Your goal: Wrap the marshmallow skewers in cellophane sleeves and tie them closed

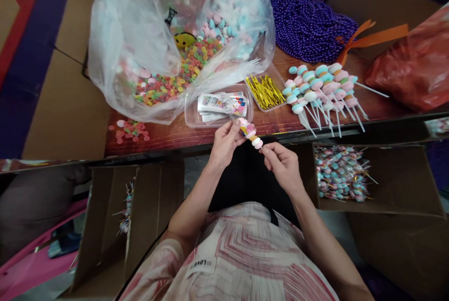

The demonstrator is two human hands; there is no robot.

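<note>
My left hand (224, 142) and my right hand (283, 164) hold one candy skewer (250, 133) between them, just in front of the table edge. The skewer carries pink, white and coloured sweets. My left fingers pinch its upper end; my right fingers pinch the lower end, where the stick is hidden. Right above the skewer lies a clear plastic tray (191, 118) holding small printed wrappers (220, 103).
A big clear bag of coloured ring sweets and marshmallows (175, 44) fills the table's left. A tray of gold twist ties (265, 90), finished skewers (322, 90), purple beads (308, 20) and a red bag (417, 67) lie right. Cardboard boxes (403, 179) stand below, one holding wrapped skewers (340, 172).
</note>
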